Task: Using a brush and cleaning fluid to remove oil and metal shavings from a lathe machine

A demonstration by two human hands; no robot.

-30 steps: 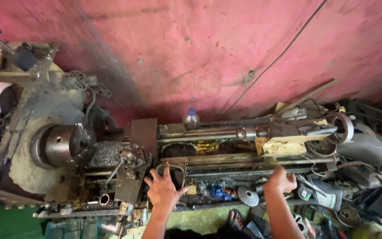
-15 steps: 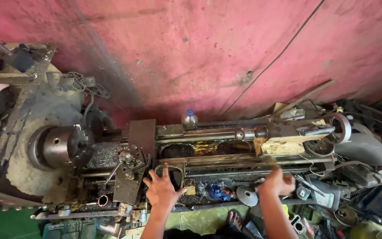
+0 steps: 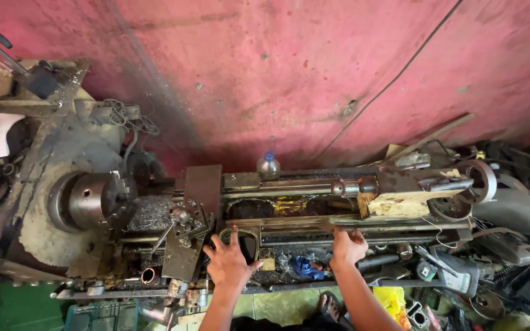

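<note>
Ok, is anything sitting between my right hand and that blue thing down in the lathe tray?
Nothing visible does. The right hand rests on the front rail of the lathe bed, and the blue part lies just below and beside it in the tray, with only open space between. The left hand sits further off, on the carriage.

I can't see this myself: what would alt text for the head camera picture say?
Seen from above, a person's left hand lies spread on the front of an old, grimy metal lathe, while the right hand touches its bed rail. The chuck sits at left, a small plastic bottle behind the bed, against a stained red wall.
</note>
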